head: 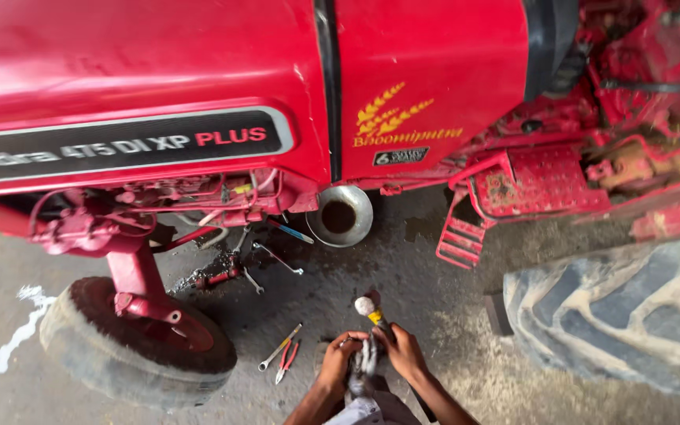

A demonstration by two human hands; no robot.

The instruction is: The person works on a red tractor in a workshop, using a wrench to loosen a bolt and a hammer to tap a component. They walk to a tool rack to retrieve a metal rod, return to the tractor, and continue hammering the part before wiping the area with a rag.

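**A:** Entry, head view. What are your hands on?

**B:** Your left hand (340,356) and your right hand (401,352) sit close together low in the frame, both closed around a small grey metal part (365,360) held between them above the concrete floor (403,271). Your right hand also grips a tool with a yellow-banded handle and a pale rounded head (369,308); the head points up and away from you. What kind of part it is cannot be told; your fingers cover most of it.

**A:** Noted. Surroundings?

**B:** A red tractor (198,71) fills the top of the view, bonnet side panel facing you. Its small front wheel (135,346) is to your left, the large rear tyre (623,315) to your right. A red footstep (460,236) hangs below the body, just ahead of the rear tyre.

**A:** Loose items on the floor?

**B:** A metal funnel (340,215) stands under the tractor body, straight ahead of your hands and well apart from them. A long spanner (278,257) lies left of the funnel. Nearer you, a second spanner (279,347) and red-handled pliers (286,361) lie side by side, just left of your left hand, not touching it.
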